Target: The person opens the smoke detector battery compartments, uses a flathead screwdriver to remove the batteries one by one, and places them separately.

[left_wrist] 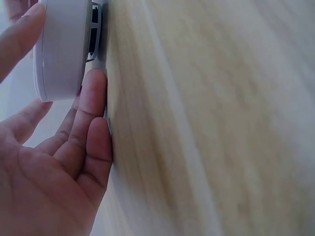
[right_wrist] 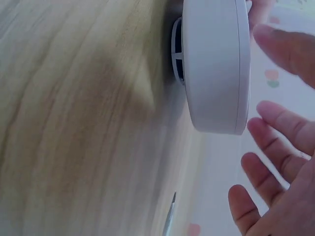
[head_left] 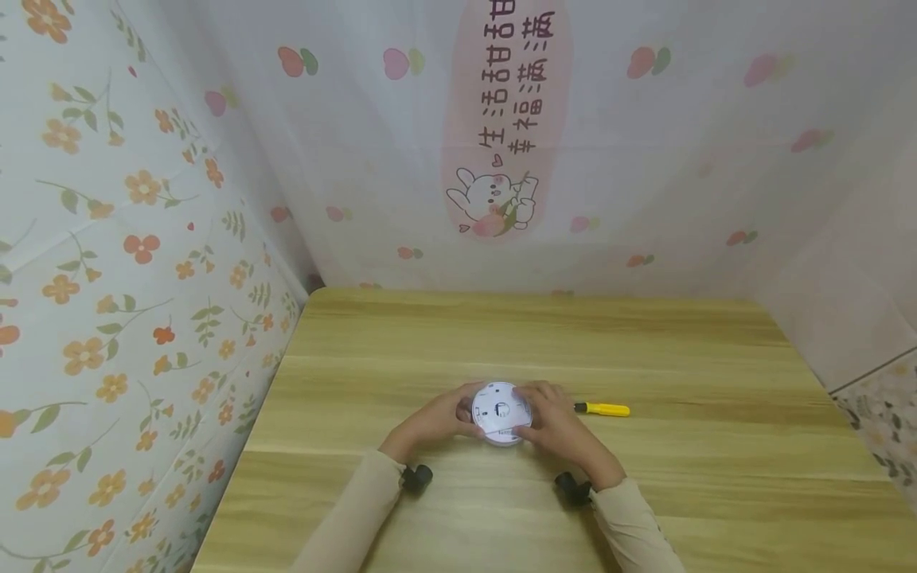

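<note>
Where the flowered sheets (head_left: pixel 129 263) hang along the left and the pale fruit-print curtain (head_left: pixel 645 159) closes off the far side, a wooden table (head_left: pixel 688 485) fills the near half of the head view, its grain running left to right. A pink banner (head_left: pixel 505 119) with dark characters and a cartoon rabbit hangs at the middle of the far curtain.

Two beige sleeves (head_left: pixel 351 517) come in from the near edge, each with a small black camera mount at the wrist. Between them, near the middle of the table, sits a round white device (head_left: pixel 501 412) with a printed face turned up; the wrist views show it as a thick white disc (right_wrist: pixel 214 64) raised on a darker slotted base that rests on the wood.

The left hand (head_left: pixel 430 419) lies at the device's left side. In the left wrist view its fingers (left_wrist: pixel 91 123) are straight and spread, lying along the table just beside the disc, while the thumb touches the white rim; nothing is gripped.

The right hand (head_left: pixel 555 426) lies at the device's right side. In the right wrist view its fingers (right_wrist: pixel 278 130) are open and apart, one fingertip near the rim, not curled round it.

A small screwdriver (head_left: pixel 603 409) with a yellow handle lies on the table just right of the right hand, untouched.
</note>
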Action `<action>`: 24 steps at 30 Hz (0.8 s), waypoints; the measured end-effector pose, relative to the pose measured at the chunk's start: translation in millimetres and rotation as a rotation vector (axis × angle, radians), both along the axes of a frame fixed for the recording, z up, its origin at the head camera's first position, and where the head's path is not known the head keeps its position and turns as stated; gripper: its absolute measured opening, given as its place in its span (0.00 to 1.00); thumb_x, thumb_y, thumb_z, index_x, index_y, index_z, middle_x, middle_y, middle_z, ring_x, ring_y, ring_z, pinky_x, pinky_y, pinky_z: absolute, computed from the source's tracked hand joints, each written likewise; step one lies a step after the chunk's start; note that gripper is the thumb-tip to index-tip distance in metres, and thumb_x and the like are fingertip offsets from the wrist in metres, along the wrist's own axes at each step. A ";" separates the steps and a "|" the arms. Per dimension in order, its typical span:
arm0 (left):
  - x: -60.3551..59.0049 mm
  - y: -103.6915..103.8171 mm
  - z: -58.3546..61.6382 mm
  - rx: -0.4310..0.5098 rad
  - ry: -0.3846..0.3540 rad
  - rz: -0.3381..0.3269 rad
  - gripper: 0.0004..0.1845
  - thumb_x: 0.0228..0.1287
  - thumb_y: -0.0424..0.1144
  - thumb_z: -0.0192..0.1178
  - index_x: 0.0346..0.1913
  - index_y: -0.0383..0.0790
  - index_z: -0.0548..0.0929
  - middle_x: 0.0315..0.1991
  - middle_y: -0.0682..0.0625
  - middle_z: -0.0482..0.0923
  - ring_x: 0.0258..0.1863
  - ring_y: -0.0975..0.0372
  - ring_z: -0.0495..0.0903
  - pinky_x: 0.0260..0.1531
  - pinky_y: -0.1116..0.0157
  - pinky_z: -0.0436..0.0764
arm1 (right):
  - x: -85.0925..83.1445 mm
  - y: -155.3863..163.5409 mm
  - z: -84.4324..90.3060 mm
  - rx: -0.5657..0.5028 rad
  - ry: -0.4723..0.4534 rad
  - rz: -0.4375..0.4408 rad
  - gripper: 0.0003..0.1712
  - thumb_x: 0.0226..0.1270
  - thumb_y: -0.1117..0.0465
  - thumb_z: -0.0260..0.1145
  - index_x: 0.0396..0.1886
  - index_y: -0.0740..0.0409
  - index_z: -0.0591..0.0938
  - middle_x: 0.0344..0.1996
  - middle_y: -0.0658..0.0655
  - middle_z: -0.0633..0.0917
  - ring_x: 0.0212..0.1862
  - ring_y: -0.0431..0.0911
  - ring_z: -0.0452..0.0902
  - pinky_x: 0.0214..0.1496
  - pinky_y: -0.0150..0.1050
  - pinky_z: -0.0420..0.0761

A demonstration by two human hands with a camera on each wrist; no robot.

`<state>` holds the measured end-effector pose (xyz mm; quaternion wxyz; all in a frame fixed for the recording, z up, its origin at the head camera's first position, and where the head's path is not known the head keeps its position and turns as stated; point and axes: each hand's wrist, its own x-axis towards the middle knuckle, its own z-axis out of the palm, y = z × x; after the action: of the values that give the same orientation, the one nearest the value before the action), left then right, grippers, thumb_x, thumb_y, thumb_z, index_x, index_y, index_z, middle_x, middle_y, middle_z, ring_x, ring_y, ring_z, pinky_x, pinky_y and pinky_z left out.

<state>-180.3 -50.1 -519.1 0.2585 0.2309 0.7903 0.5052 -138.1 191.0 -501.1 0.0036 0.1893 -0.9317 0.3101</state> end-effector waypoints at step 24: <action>-1.0 0.5 1.8 0.033 -0.043 -0.044 0.43 0.56 0.36 0.69 0.73 0.50 0.60 0.50 0.44 0.78 0.42 0.63 0.77 0.42 0.69 0.78 | -10.0 -9.7 13.7 0.199 -0.013 0.166 0.31 0.58 0.54 0.72 0.61 0.56 0.75 0.56 0.55 0.76 0.59 0.52 0.68 0.55 0.52 0.60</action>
<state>-181.2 -49.5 -517.2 0.2826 0.2413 0.7708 0.5174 -148.2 181.2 -487.3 -0.0467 0.2634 -0.9390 0.2164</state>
